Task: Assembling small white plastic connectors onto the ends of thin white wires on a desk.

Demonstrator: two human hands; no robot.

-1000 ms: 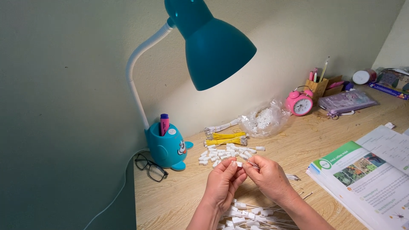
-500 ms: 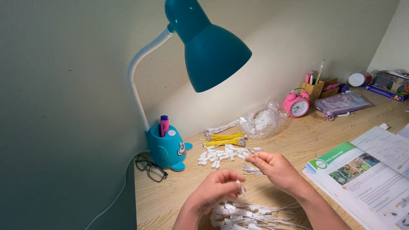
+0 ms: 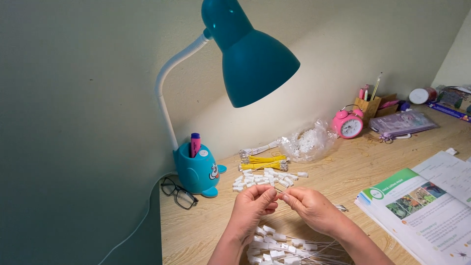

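head view | left hand [image 3: 252,208] and right hand [image 3: 309,206] are meeting fingertip to fingertip, both pinching a thin white wire [image 3: 278,192] above the bench [image 3: 343,176] | finished white-tipped wires [image 3: 289,245] are lying just below the wrists | loose white connectors [image 3: 265,177] are sitting beyond, near the teal lamp [image 3: 198,172]

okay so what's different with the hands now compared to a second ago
The left hand, which had dropped toward the finished wires half a second ago, rose back to meet the right hand; both pinch a thin wire again. The lamp, the connector pile and the book stayed put.
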